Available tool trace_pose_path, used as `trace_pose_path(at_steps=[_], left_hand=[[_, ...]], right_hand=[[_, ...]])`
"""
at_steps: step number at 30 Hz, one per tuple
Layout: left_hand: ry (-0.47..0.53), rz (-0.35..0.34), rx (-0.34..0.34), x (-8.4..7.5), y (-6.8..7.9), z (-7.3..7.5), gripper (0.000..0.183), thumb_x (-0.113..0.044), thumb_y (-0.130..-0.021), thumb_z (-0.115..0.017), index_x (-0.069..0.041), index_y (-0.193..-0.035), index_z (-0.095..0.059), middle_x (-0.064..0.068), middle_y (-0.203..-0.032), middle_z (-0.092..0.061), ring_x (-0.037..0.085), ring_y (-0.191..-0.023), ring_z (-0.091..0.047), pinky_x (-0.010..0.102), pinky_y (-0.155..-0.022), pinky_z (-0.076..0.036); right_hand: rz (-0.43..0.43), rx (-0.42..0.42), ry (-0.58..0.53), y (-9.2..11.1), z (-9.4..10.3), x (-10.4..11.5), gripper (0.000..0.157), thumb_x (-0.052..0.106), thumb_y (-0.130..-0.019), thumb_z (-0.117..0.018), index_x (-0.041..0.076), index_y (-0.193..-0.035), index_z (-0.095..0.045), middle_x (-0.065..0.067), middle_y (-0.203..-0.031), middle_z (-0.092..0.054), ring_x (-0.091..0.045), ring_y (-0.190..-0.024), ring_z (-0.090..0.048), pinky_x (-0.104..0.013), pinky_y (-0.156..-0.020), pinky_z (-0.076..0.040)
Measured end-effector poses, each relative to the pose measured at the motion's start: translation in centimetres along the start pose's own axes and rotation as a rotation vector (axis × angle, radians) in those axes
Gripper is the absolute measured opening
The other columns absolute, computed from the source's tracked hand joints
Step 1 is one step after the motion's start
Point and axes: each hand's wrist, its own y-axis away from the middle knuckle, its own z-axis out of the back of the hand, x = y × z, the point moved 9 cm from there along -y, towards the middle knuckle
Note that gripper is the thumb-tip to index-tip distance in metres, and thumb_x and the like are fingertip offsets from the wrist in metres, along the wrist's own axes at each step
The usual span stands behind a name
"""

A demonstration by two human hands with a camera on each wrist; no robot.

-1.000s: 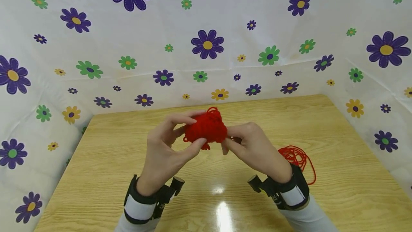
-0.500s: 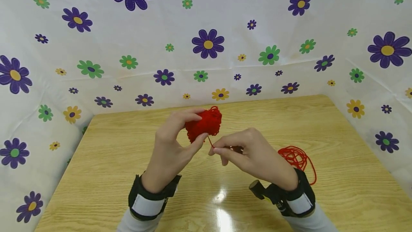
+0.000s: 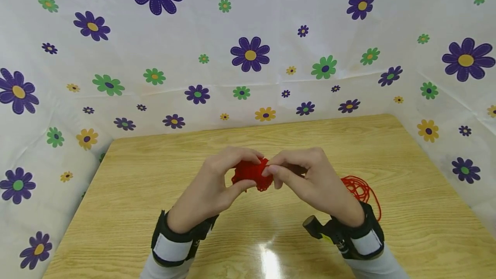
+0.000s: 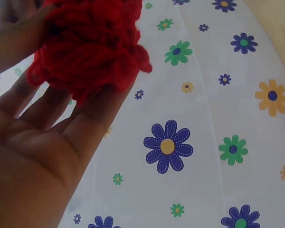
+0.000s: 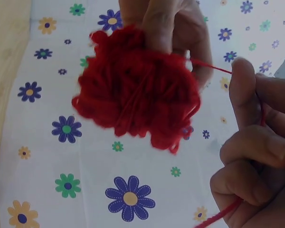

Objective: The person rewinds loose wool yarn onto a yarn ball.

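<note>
A thick bundle of wound red yarn (image 3: 249,175) is held above the table between the thumb and fingers of my left hand (image 3: 215,186). In the left wrist view, that hand's fingers (image 4: 97,111) lie beneath the bundle's looped strands (image 4: 92,54). My right hand (image 3: 311,182) is close against the bundle's right side. Seen from the right wrist, its thumb and forefinger pinch a taut yarn strand (image 5: 211,66) that leads off the bundle. The same yarn passes through the curled lower fingers (image 5: 242,183) and trails downward (image 5: 218,219).
A loose coil of red yarn (image 3: 359,188) lies on the wooden table (image 3: 155,171), partly behind my right wrist. Black straps with small cameras (image 3: 313,227) ride on both wrists. A white flower-print cloth (image 3: 217,68) stands behind the table and at its sides.
My left hand has lowered the bundle and turned it. The right hand, which drew a strand down and away half a second ago, is now back up against the bundle's right side.
</note>
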Motion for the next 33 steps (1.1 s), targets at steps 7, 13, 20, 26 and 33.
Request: trace_pose_path(at_steps=[7, 13, 20, 26, 33], left_hand=[[0.139, -0.023, 0.120, -1.0, 0.4, -0.8, 0.042, 0.000, -0.075, -0.081, -0.007, -0.112, -0.063, 0.006, -0.111, -0.068, 0.013, -0.100, -0.060, 0.038, -0.083, -0.060], [0.217, -0.038, 0.155, -2.1, 0.7, -0.9, 0.038, 0.000, -0.076, -0.080, -0.008, -0.108, -0.061, 0.007, -0.111, -0.068, 0.014, -0.100, -0.061, 0.037, -0.083, -0.060], [0.322, -0.041, 0.056, -2.7, 0.9, 0.4, 0.040, 0.007, -0.074, -0.079, -0.005, -0.108, -0.061, 0.014, -0.115, -0.066, 0.021, -0.105, -0.061, 0.043, -0.082, -0.060], [0.334, -0.059, -0.059, -2.8, 0.8, 1.6, 0.042, 0.014, -0.069, -0.079, -0.002, -0.104, -0.060, 0.018, -0.116, -0.065, 0.026, -0.105, -0.060, 0.046, -0.076, -0.061], [0.355, -0.035, -0.170, -2.1, 0.7, 2.6, 0.045, 0.022, -0.066, -0.077, 0.004, -0.104, -0.059, 0.023, -0.118, -0.062, 0.028, -0.110, -0.057, 0.049, -0.080, -0.059]], right_hand=[[-0.020, -0.089, 0.043, -0.1, 0.8, -0.5, 0.013, -0.009, -0.087, -0.065, 0.002, -0.090, -0.072, -0.006, -0.067, -0.065, -0.014, -0.058, -0.059, -0.025, -0.051, -0.058], [-0.008, -0.108, 0.090, -0.3, 0.7, -0.9, 0.011, -0.005, -0.085, -0.069, 0.005, -0.089, -0.073, -0.005, -0.068, -0.067, -0.012, -0.059, -0.057, -0.023, -0.044, -0.049], [-0.031, -0.116, 0.164, -0.5, 0.6, -1.9, 0.010, -0.001, -0.085, -0.071, 0.006, -0.091, -0.075, -0.004, -0.072, -0.070, -0.008, -0.058, -0.058, -0.027, -0.050, -0.059], [-0.059, -0.091, 0.187, -0.6, 0.1, -2.4, 0.013, -0.003, -0.087, -0.068, 0.005, -0.095, -0.074, -0.008, -0.084, -0.075, -0.008, -0.063, -0.063, -0.030, -0.060, -0.063], [-0.085, -0.026, 0.284, -0.6, -0.5, -2.8, 0.017, -0.003, -0.087, -0.067, 0.007, -0.098, -0.075, -0.005, -0.081, -0.075, -0.011, -0.057, -0.057, -0.028, -0.051, -0.058]])
